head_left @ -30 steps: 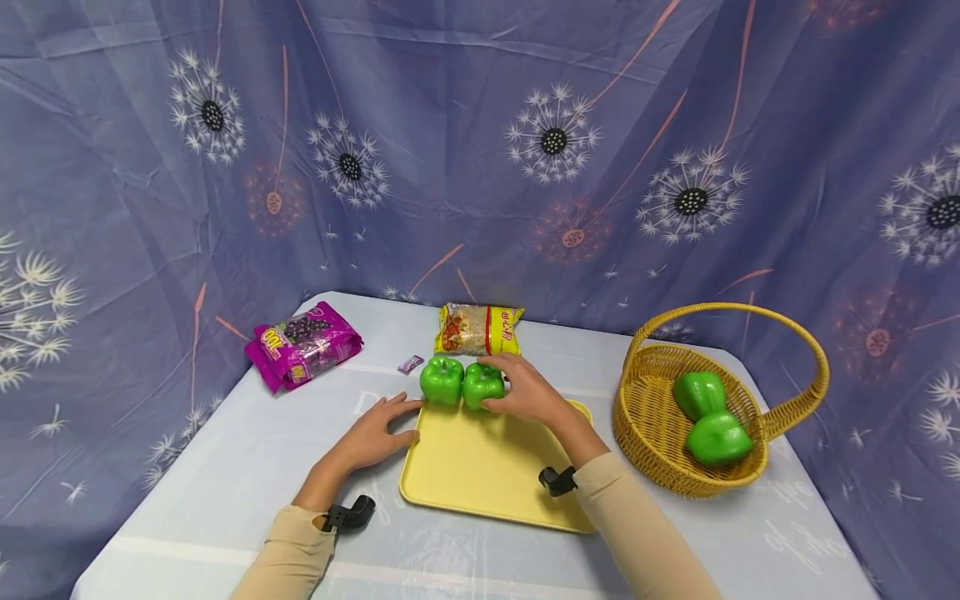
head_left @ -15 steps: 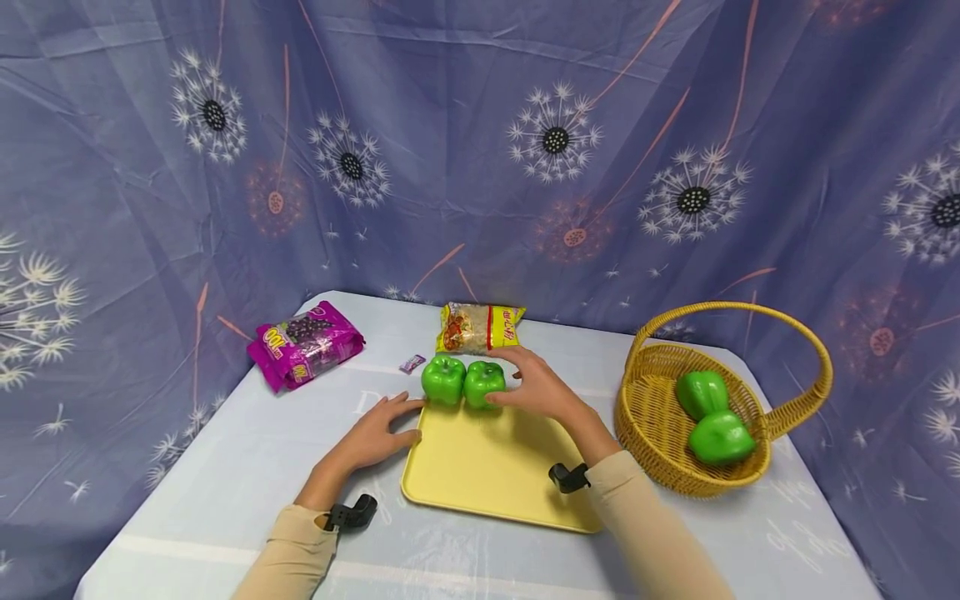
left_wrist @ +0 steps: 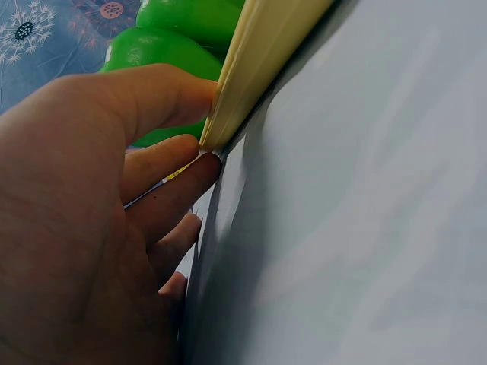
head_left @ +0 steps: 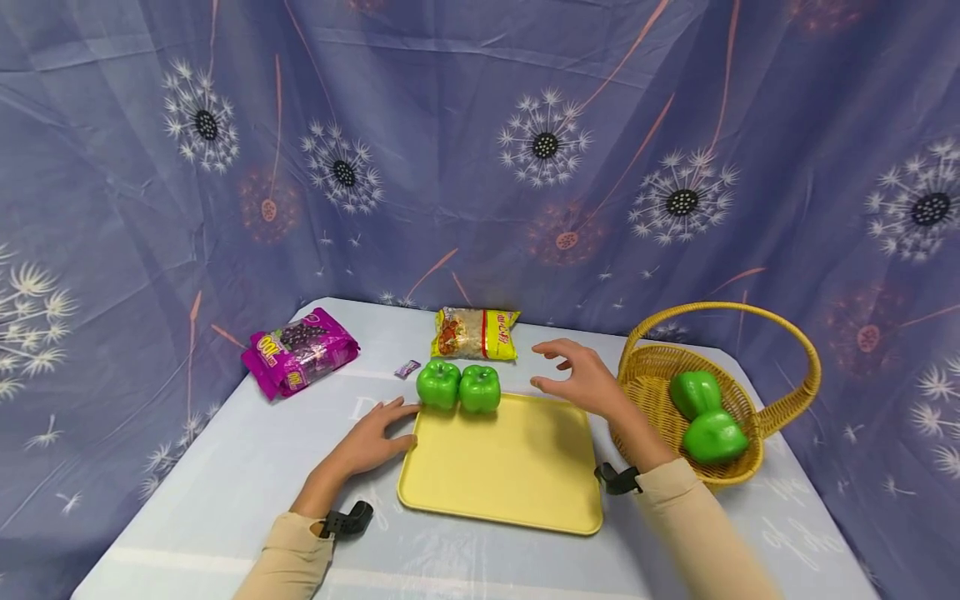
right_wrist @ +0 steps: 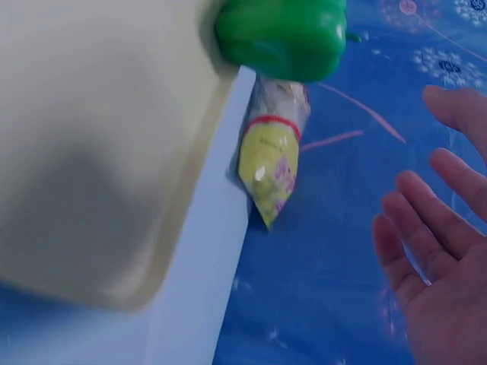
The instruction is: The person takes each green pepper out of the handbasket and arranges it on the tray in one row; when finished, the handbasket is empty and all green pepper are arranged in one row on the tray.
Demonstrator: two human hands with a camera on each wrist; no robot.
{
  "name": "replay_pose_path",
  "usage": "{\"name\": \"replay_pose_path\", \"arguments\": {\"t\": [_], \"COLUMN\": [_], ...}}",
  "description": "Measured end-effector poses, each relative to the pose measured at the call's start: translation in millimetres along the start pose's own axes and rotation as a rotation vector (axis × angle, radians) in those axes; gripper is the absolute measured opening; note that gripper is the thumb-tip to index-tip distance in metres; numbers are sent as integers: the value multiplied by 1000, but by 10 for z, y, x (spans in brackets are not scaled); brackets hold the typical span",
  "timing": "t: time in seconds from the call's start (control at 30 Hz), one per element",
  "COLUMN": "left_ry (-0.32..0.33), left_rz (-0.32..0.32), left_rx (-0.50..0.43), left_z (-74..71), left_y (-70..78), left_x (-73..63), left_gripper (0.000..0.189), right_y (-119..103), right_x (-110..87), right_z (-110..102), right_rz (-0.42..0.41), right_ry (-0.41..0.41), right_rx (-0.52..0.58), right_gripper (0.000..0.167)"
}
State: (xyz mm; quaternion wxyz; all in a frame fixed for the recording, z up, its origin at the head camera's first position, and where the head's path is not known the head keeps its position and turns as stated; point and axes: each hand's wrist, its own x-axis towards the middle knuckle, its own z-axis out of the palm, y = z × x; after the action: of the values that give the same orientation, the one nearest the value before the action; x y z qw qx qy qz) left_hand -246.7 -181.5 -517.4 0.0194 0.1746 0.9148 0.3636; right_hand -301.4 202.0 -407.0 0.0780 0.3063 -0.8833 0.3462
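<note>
Two green bell peppers stand side by side at the far left corner of a yellow tray: the left pepper and the right pepper. My left hand rests at the tray's left edge, its fingers spread and relaxed; the left wrist view has the thumb and fingertips right at the tray's rim. Above the tray's far right corner hangs my right hand, fingers loosely bent and holding nothing. In the right wrist view that hand is apart from the pepper.
A wicker basket with a tall handle stands at right, holding two more green peppers. Behind the tray lie a yellow food packet and a small purple wrapped candy. A purple bag lies at the back left.
My right hand has let go of the right pepper and moved right, away from it toward the basket. The pepper stays on the tray. My left hand keeps its place at the tray edge.
</note>
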Motion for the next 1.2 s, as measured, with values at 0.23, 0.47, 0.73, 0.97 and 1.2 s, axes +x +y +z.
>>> {"name": "replay_pose_path", "arguments": {"t": [0.23,0.47,0.73,0.97,1.2], "left_ry": [0,-1,-3,-11,-7], "left_rz": [-6,-20,-24,-20,-17], "left_rx": [-2,-9,-9,-7,5], "left_z": [-5,5,10,6,-13], "left_y": [5,-10,10,8,11], "left_x": [-22,-35,-46,-35,-20], "left_gripper": [56,57,56,57,57], "right_y": [25,71,213,454,720], "right_x": [-177,-362,-604,-824,-986], "right_z": [-228,-416,-634,-880,-1122], "right_rz": [9,73,111,139,243], "right_ry": [23,19,77,112,159], "right_rx": [2,-47,-54,-147,-220], "right_gripper": [44,44,35,22,29]}}
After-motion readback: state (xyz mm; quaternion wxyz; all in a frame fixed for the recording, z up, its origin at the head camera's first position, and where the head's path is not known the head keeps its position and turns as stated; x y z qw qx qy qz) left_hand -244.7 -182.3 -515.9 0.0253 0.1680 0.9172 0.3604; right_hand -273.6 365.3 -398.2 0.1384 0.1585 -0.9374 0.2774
